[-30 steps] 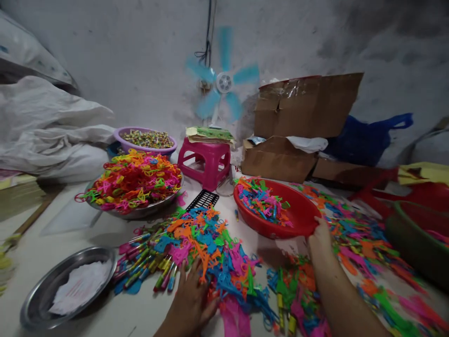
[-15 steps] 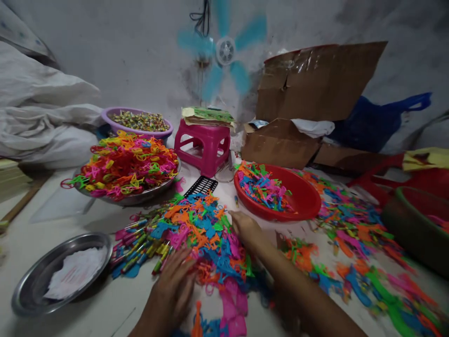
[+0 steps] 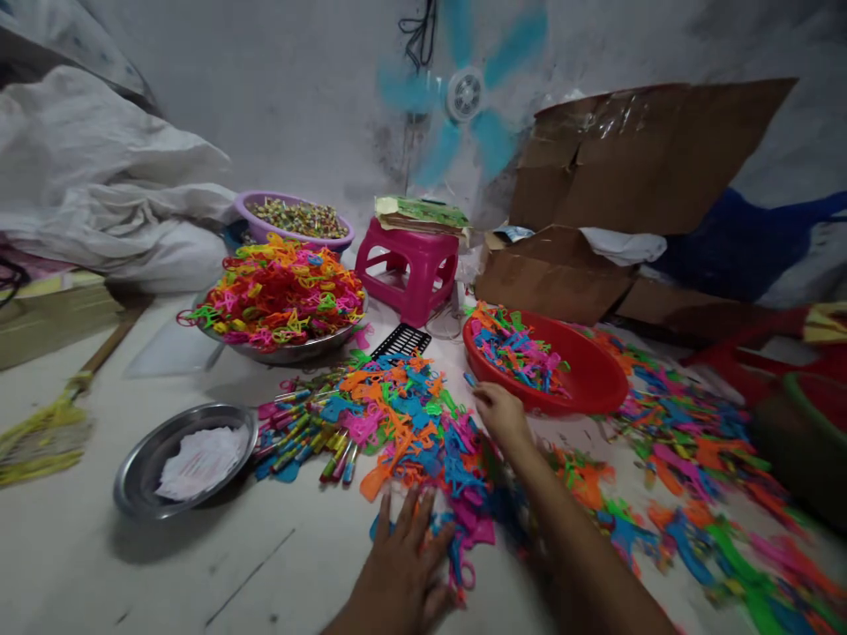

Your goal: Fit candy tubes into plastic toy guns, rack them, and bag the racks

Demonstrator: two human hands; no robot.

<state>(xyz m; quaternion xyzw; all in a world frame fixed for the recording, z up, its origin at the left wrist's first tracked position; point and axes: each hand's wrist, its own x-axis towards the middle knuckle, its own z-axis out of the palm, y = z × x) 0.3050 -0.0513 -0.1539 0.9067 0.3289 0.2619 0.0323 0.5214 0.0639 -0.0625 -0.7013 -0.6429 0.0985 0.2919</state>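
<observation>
A loose pile of small coloured plastic pieces [image 3: 423, 423], in orange, blue, pink and green, lies in front of me. My left hand [image 3: 403, 556] rests on its near edge, palm down with fingers spread. Beyond the pile's right side, close to the red basin [image 3: 582, 370], my right hand [image 3: 504, 419] is closed, its fingers curled together. A small blue-ended tube [image 3: 469, 379] shows at these fingertips; the pinch itself is partly hidden. Many shiny striped tubes [image 3: 304, 441] lie at the pile's left side. More plastic pieces fill the basin's left part.
A metal bowl [image 3: 271, 353] heaped with plastic pieces stands back left. Nearer is a metal dish [image 3: 129, 485] with paper slips. Behind are a purple basin [image 3: 248, 207], pink stool [image 3: 416, 304], cardboard box [image 3: 549, 273] and turning fan [image 3: 465, 95]. More pieces [image 3: 694, 441] spread right.
The view has swung left, so most things sit further right. My left hand has moved right along the pile's near edge and flattened. My right hand has moved slightly further out, to the small tube.
</observation>
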